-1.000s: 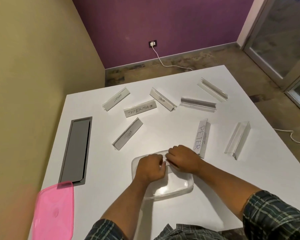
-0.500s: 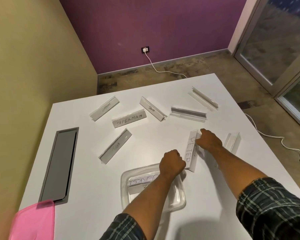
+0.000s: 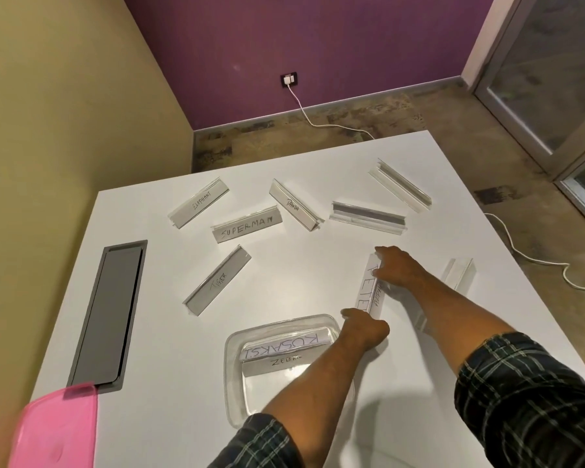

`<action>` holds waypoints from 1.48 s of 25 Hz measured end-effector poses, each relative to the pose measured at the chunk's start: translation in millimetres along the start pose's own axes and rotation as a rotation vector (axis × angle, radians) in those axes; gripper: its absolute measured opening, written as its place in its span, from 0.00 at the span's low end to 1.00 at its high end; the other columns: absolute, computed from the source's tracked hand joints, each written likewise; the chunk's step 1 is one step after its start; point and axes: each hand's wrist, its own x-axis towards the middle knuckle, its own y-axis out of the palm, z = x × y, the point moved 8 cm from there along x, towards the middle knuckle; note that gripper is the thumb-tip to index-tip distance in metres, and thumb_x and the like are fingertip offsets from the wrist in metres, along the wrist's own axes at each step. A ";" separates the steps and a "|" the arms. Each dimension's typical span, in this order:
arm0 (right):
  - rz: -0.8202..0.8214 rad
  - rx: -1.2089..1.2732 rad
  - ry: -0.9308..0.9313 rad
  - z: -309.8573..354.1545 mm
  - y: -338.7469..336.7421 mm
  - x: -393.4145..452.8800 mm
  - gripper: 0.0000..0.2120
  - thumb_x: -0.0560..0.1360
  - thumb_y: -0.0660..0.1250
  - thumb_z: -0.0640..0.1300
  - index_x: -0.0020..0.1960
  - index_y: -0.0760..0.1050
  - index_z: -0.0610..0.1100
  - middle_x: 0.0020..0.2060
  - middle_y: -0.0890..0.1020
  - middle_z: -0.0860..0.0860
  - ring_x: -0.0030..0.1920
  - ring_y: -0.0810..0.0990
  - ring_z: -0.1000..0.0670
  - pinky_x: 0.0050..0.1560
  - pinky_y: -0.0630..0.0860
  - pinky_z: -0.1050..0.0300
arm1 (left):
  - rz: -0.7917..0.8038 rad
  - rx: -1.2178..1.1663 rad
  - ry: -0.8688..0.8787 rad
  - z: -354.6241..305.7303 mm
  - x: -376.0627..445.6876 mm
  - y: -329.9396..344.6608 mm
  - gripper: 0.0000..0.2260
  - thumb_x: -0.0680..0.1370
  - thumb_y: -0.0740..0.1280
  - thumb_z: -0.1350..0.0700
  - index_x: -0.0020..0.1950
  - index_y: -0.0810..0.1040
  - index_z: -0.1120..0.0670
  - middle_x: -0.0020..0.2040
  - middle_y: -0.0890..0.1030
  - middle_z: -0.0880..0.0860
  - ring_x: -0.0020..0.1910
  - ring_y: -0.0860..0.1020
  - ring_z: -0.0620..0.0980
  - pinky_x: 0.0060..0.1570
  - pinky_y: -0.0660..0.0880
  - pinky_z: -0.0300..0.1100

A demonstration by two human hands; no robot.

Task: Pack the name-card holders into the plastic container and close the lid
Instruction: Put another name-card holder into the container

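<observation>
A clear plastic container (image 3: 232,373) sits near the table's front edge with two name-card holders (image 3: 277,347) lying inside, marked KUSAKSI and ZEBRA. Just right of it lies the PETER holder (image 3: 367,290). My right hand (image 3: 397,268) grips its far end and my left hand (image 3: 363,327) grips its near end. Other holders lie scattered farther back: TIGER (image 3: 217,280), SUPERMAN (image 3: 247,224), ELEPHANT (image 3: 198,202), PANDA (image 3: 294,206), and two blank ones (image 3: 367,216) (image 3: 399,184). Another clear holder (image 3: 460,273) shows behind my right forearm. The pink lid (image 3: 58,430) lies at the front left corner.
A grey cable hatch (image 3: 107,315) is set into the white table (image 3: 301,265) on the left. A yellow wall runs along the left side. White cables trail on the floor beyond the far and right edges, near a glass door.
Both hands left the container, where they had set a holder down, and moved right to the PETER holder, closing on its two ends. The camera tilted and shifted.
</observation>
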 end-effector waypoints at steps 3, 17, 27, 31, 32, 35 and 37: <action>-0.015 0.040 0.006 -8.6 -0.2 -4.5 0.31 0.75 0.71 0.49 0.75 0.66 0.48 0.69 0.73 0.45 0.67 0.74 0.42 0.66 0.73 0.46 | -0.041 -0.110 -0.054 11.8 11.0 7.4 0.44 0.70 0.64 0.55 0.79 0.45 0.67 0.76 0.63 0.62 0.74 0.66 0.59 0.72 0.67 0.50; -0.158 -0.135 -0.127 -18.1 -31.0 -59.5 0.24 0.74 0.64 0.33 0.67 0.75 0.49 0.58 0.75 0.45 0.62 0.74 0.41 0.58 0.76 0.49 | -0.125 -0.786 0.046 8.8 -19.9 9.3 0.06 0.70 0.66 0.66 0.44 0.75 0.57 0.44 0.74 0.56 0.40 0.70 0.52 0.40 0.76 0.44; -0.218 -0.311 -0.069 -22.3 -72.5 -105.0 0.35 0.66 0.79 0.44 0.70 0.71 0.47 0.59 0.71 0.43 0.62 0.72 0.42 0.58 0.78 0.46 | -0.509 -0.449 0.312 -9.4 -80.9 -77.7 0.08 0.71 0.66 0.62 0.41 0.85 0.55 0.38 0.84 0.46 0.35 0.80 0.41 0.41 0.75 0.33; -0.139 -0.182 -0.178 0.6 -61.1 -126.7 0.39 0.59 0.83 0.58 0.67 0.75 0.51 0.55 0.72 0.48 0.56 0.77 0.46 0.57 0.78 0.50 | -0.625 -0.160 0.497 -14.8 -112.1 -122.1 0.06 0.69 0.70 0.60 0.41 0.85 0.52 0.40 0.85 0.47 0.41 0.82 0.47 0.45 0.77 0.38; -0.128 -0.178 -0.217 8.0 -59.5 -133.7 0.38 0.58 0.82 0.63 0.64 0.76 0.53 0.53 0.72 0.51 0.53 0.78 0.49 0.55 0.78 0.50 | -0.632 -0.094 0.524 -11.9 -114.5 -133.5 0.04 0.69 0.72 0.58 0.41 0.85 0.52 0.40 0.85 0.47 0.42 0.82 0.48 0.45 0.78 0.39; -0.085 -0.159 -0.351 37.1 -52.8 -157.1 0.33 0.54 0.79 0.71 0.54 0.78 0.57 0.49 0.72 0.58 0.47 0.77 0.55 0.49 0.77 0.55 | -0.578 0.081 0.530 7.2 -116.0 -166.7 0.11 0.65 0.79 0.53 0.45 0.83 0.53 0.40 0.83 0.49 0.39 0.81 0.48 0.39 0.75 0.39; -0.043 -0.101 -0.432 59.3 -44.3 -169.8 0.30 0.55 0.80 0.69 0.50 0.80 0.54 0.47 0.77 0.59 0.46 0.78 0.54 0.47 0.78 0.54 | -0.490 0.250 0.497 26.0 -113.8 -181.5 0.16 0.63 0.81 0.50 0.46 0.82 0.55 0.40 0.83 0.50 0.37 0.79 0.47 0.34 0.73 0.38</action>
